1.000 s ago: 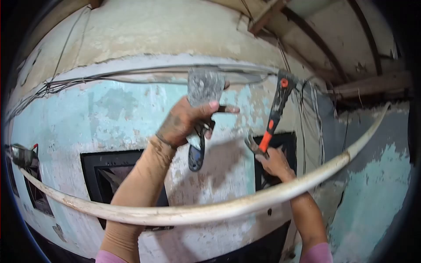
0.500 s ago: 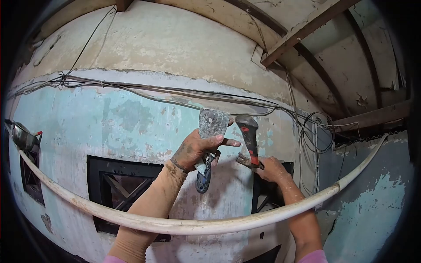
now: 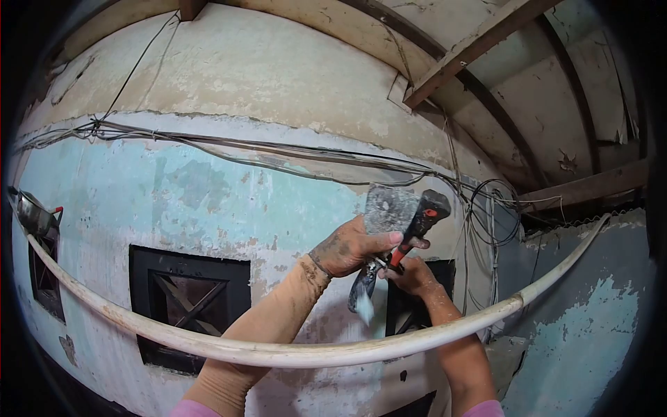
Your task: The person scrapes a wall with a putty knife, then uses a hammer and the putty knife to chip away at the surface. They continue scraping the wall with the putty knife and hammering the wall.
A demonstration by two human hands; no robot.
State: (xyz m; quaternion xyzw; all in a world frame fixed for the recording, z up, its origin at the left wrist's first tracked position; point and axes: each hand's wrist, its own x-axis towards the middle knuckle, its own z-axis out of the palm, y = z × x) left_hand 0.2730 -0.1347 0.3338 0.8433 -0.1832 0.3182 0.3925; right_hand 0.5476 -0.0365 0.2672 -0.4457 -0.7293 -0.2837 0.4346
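My left hand (image 3: 358,247) is closed round a wide putty knife (image 3: 390,207), its dusty blade pointing up and its dark handle hanging below the fingers. Close beside it, my right hand (image 3: 415,275) grips a tool with a black and red handle (image 3: 426,214), which leans up to the right across the blade's edge. The far end of that tool is hidden between the hands. Behind both hands stands a wall (image 3: 208,187) with peeling turquoise paint.
A pale curved pipe (image 3: 278,353) crosses in front, below the hands. Bundled cables (image 3: 278,149) run along the wall, with coiled loops (image 3: 495,212) at right. Dark-framed openings (image 3: 191,302) sit lower. A metal pot (image 3: 35,214) is at far left, wooden beams (image 3: 479,48) overhead.
My left hand and the putty knife have moved right, up to my right hand. The black and red handle now tilts right and meets the blade. The view has shifted slightly.
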